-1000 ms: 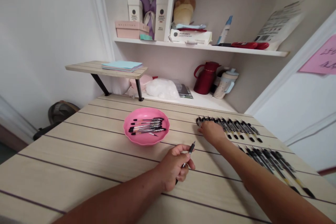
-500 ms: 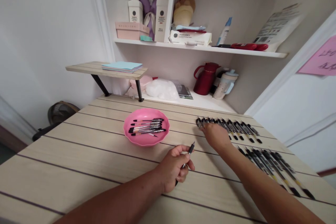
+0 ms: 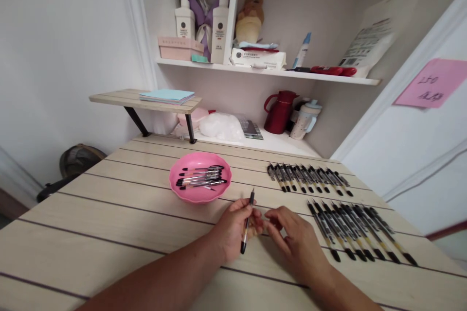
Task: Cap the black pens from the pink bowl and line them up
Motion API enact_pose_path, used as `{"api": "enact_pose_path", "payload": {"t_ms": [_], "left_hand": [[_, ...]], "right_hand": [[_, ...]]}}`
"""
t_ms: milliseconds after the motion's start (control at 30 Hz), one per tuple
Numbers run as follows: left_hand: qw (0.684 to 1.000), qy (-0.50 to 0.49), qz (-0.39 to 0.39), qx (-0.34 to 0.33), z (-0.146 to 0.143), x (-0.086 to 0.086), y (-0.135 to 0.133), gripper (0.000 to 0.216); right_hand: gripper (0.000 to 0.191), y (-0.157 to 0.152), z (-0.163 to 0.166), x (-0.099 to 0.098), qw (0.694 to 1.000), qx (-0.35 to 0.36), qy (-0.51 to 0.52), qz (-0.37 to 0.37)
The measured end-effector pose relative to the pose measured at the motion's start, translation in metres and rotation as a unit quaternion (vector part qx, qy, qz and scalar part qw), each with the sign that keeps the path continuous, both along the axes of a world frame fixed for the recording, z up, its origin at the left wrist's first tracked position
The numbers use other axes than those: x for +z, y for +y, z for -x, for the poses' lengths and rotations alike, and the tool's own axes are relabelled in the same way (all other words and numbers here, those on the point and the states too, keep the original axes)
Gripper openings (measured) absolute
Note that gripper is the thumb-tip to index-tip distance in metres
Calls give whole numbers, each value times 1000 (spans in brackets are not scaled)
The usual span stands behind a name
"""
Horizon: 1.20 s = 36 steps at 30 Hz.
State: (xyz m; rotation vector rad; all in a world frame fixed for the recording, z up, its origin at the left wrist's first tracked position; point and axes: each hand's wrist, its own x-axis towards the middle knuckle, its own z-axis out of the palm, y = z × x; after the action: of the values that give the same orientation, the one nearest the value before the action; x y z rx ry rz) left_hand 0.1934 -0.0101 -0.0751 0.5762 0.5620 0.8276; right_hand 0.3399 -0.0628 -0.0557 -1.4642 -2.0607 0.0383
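Observation:
My left hand (image 3: 237, 226) is closed around a slim gel pen (image 3: 248, 221) with a clear barrel, its dark grip and writing point upward and a black end below. Close on its right is my right hand (image 3: 295, 233), fingers bent and thumb apart, with no object visible in it. Those fingertips are near my left fingertips; whether they touch I cannot tell. To the left, a pink bowl (image 3: 175, 167) holds several capped pens (image 3: 202, 177). Right of my hands lie a far row of pens (image 3: 302, 177) and a nearer row of uncapped pens (image 3: 352, 228). A short cap-like piece (image 3: 270, 171) lies at the far row's left end.
A small raised shelf (image 3: 109, 97) with paper pads (image 3: 168, 95) stands at the table's back left. Behind the slatted table (image 3: 127, 214) are a red jug (image 3: 280, 112), a pale tumbler (image 3: 305, 119) and a white plastic bag (image 3: 222, 126). Bottles (image 3: 220, 29) stand on the shelf above.
My right hand has drawn back from the far row's left end to beside my left hand. The pen in my left hand has turned more upright. The view has shifted slightly.

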Motion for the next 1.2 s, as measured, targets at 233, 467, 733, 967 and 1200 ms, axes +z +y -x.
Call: {"api": "enact_pose_path", "payload": {"t_ms": [233, 467, 733, 967, 1200], "left_hand": [[995, -78, 45, 48, -1, 3, 0, 20], [994, -95, 31, 36, -2, 7, -3, 21], [998, -59, 7, 38, -1, -1, 3, 44], [999, -27, -7, 20, 1, 0, 5, 36], [1000, -19, -14, 14, 1, 0, 4, 33]], "right_hand": [[21, -8, 33, -17, 961, 1, 224, 162], [18, 2, 53, -22, 938, -23, 305, 164], [19, 53, 1, -11, 969, -150, 144, 133], [19, 103, -42, -23, 957, -250, -105, 101], [17, 119, -43, -31, 949, -262, -137, 112]]}}
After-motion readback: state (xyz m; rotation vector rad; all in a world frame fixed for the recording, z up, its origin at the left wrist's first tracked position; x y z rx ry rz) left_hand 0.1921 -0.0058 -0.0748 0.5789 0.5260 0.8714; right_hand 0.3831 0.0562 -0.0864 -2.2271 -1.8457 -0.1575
